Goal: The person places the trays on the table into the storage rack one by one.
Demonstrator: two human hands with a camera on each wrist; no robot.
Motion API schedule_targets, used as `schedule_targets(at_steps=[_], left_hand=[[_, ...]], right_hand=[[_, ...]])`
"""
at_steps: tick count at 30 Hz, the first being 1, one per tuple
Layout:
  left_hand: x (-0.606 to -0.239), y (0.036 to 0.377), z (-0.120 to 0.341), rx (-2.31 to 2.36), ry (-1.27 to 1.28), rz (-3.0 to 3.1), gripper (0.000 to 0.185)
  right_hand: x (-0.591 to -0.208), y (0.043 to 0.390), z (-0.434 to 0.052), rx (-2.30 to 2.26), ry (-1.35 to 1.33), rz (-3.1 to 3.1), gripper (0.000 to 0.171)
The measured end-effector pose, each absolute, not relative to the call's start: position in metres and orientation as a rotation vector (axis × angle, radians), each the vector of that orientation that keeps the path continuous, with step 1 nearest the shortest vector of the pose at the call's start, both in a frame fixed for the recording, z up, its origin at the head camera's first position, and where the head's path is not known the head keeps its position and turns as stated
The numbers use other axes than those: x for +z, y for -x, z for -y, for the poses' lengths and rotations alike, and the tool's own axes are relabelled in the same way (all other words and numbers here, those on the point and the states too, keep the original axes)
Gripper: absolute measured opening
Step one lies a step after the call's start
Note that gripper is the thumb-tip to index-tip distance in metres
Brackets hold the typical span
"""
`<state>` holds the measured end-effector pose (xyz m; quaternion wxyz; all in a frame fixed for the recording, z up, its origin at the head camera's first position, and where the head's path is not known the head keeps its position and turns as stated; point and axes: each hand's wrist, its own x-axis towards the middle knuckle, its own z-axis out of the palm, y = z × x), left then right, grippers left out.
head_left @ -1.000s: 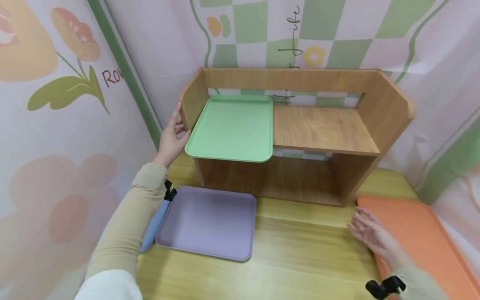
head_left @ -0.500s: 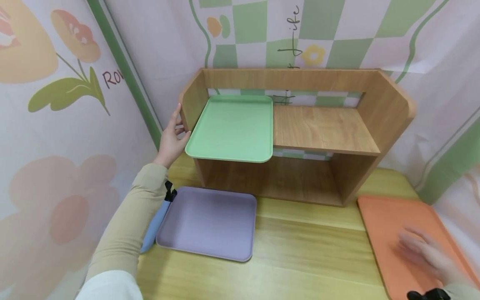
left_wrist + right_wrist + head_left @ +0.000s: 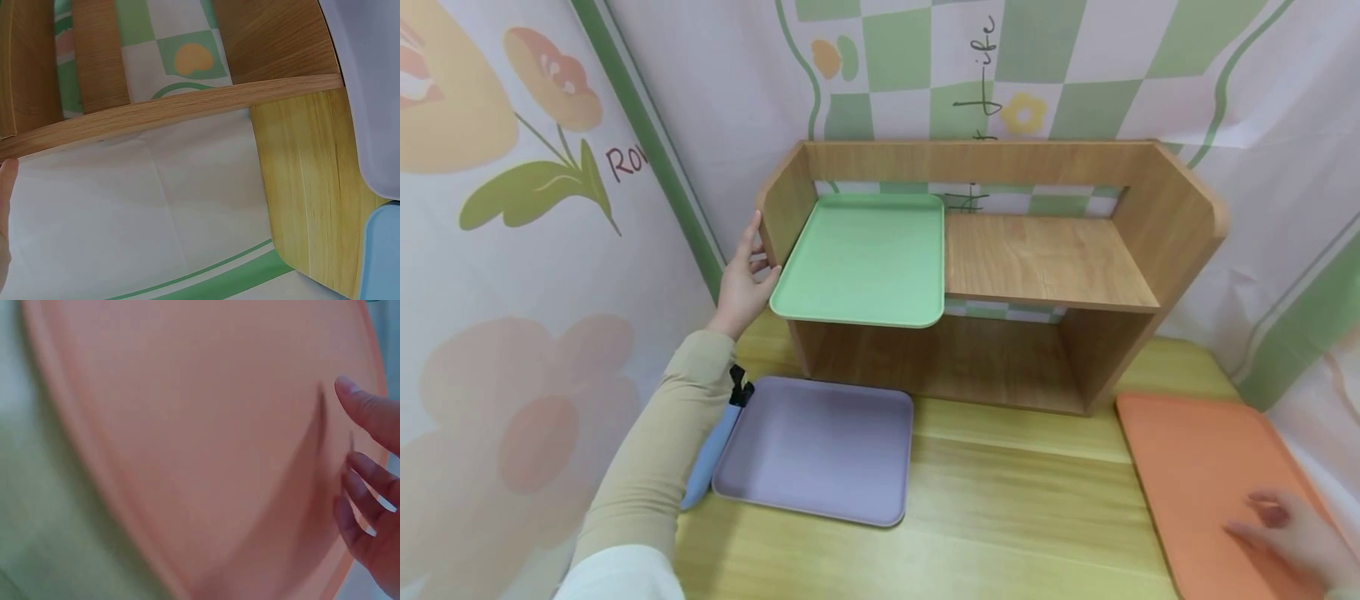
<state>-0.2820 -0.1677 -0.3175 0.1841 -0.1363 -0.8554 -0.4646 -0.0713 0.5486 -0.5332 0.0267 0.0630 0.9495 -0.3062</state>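
My left hand (image 3: 751, 265) rests with straight fingers against the outer left side panel of a wooden shelf unit (image 3: 1052, 258), its thumb by the front corner of a green tray (image 3: 865, 258) on the upper shelf. In the left wrist view one fingertip (image 3: 6, 187) lies beside the panel's edge (image 3: 187, 109). My right hand (image 3: 1292, 529) is blurred and hovers with spread fingers over an orange tray (image 3: 1195, 467) at the table's right. The right wrist view shows the right hand (image 3: 365, 469) just above the orange tray (image 3: 187, 425); whether it touches is unclear.
A purple tray (image 3: 820, 450) lies flat on the yellow wooden table (image 3: 1015, 517) in front of the shelf. A blue object (image 3: 707, 458) sits partly under my left forearm. Patterned fabric walls close in on the left, back and right.
My right hand has moved right and toward me, from the table beside the orange tray to over the tray's near part. The left hand has stayed on the shelf's side panel.
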Motion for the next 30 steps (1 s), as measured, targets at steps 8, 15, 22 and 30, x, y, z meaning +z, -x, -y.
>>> schedule_targets(at_steps=[8,15,22,30], left_hand=[[-0.318,0.283,0.167,-1.302,0.402,2.396,0.085],[-0.319,0.284,0.167,-1.298,0.401,2.404,0.085],[-0.32,0.284,0.168,-1.282,0.397,2.396,0.084],[-0.319,0.285,0.169,-1.279,0.41,2.393,0.084]], right_hand=[[-0.544,0.064,-0.558,-0.499,-0.172,-3.12,0.068],[-0.548,0.061,-0.564,-0.43,-0.226,-3.064,0.079],[-0.544,0.067,-0.564,-0.511,-0.108,-2.981,0.08],[-0.544,0.063,-0.555,-0.528,-0.06,-3.102,0.073]])
